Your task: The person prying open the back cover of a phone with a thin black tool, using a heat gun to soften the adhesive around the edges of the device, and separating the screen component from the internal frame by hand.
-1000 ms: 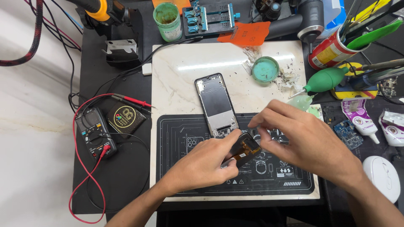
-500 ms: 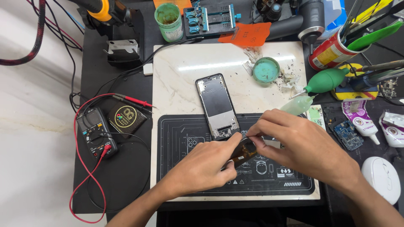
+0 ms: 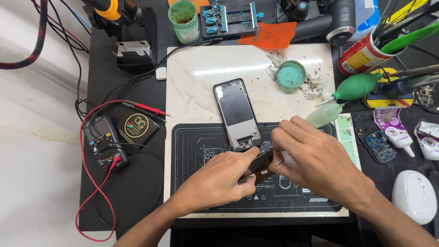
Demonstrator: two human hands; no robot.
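Observation:
My left hand (image 3: pixel 219 180) pinches a small dark phone part (image 3: pixel 259 164) with an orange-brown underside and holds it just above the black work mat (image 3: pixel 201 151). My right hand (image 3: pixel 315 160) closes around a small clear squeeze bottle (image 3: pixel 323 114), whose nozzle end is hidden under my fingers beside the part. An opened phone frame (image 3: pixel 238 114) lies face up just behind both hands, half on the mat and half on the white marble slab (image 3: pixel 196 82).
A multimeter (image 3: pixel 104 142) with red and black leads lies at the left. A green lid (image 3: pixel 291 74), debris, a green air blower (image 3: pixel 357 87), a tool can (image 3: pixel 366 51), glue tubes (image 3: pixel 392 130) and a white mouse (image 3: pixel 414 195) crowd the right.
My right hand has slid left and down, over the part in my left hand. The squeeze bottle moved with it. My left hand stays where it was.

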